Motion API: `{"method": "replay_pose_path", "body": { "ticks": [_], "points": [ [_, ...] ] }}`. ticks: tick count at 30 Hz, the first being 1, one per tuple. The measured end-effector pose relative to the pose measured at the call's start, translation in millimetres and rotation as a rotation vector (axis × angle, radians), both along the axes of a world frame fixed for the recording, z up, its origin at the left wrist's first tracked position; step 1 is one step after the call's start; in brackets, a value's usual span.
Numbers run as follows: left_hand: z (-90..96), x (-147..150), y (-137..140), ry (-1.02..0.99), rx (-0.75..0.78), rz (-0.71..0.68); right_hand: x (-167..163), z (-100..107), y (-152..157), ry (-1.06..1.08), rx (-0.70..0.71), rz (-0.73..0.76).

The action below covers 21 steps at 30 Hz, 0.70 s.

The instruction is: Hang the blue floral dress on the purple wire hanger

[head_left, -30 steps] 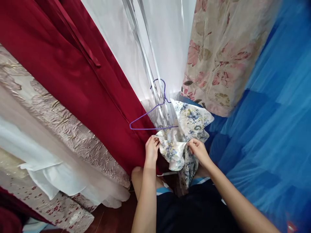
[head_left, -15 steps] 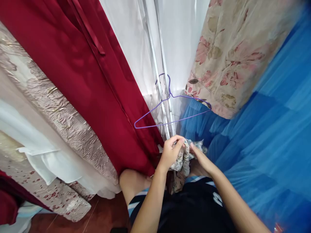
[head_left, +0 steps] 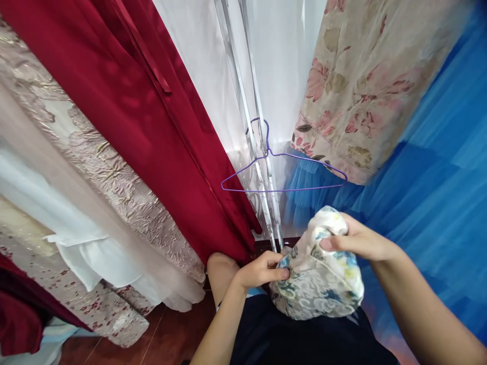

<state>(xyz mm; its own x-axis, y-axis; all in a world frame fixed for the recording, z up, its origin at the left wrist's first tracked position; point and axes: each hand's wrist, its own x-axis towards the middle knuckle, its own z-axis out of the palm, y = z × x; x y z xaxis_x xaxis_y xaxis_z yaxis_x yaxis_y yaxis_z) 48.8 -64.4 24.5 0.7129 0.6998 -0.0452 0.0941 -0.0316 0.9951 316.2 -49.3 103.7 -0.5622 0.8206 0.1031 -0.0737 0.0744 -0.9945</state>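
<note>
A small floral cloth (head_left: 319, 276) in white, blue and yellow is bunched in front of my body, held by both hands. My left hand (head_left: 261, 269) pinches its lower left edge. My right hand (head_left: 361, 241) grips its upper right part, thumb across the fabric. Just above them a bare purple wire hanger (head_left: 283, 175) hangs by its hook among white ribbons (head_left: 253, 126).
Hanging garments crowd all around: a dark red dress (head_left: 125, 111) at left, silver embroidered fabric (head_left: 99, 172), a white sheer gown (head_left: 274, 56) in the middle, a pink-flowered beige dress (head_left: 361, 86) and blue tulle (head_left: 426, 192) at right. Dark wooden floor (head_left: 167, 339) shows below.
The floral cloth came off the purple hanger, which now hangs bare. Both hands drew the cloth down and towards my body, and it is bunched up between them.
</note>
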Motion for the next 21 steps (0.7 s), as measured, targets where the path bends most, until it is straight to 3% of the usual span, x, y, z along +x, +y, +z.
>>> {"method": "replay_pose_path", "body": {
  "ticks": [4,8,11,15,21],
  "points": [
    [15.3,-20.3,-2.1,0.361,0.203,0.028,23.5,18.3,12.6,-0.119,0.144,-0.108],
    [32.3,-65.5,9.7,0.751,0.480,0.313,41.0,22.3,29.8,-0.178,0.185,-0.310],
    [47.5,-107.0,23.6,0.759,0.695,0.494,42.3,16.7,45.3,-0.231,0.226,-0.354],
    [69.3,-150.2,49.1,0.844,0.904,0.668,20.6,1.0,69.3,-0.264,0.364,-0.293],
    [100.2,-171.8,100.0,0.896,1.024,0.677,-19.4,-19.2,101.8,-0.398,0.608,-0.398]
  ]
}}
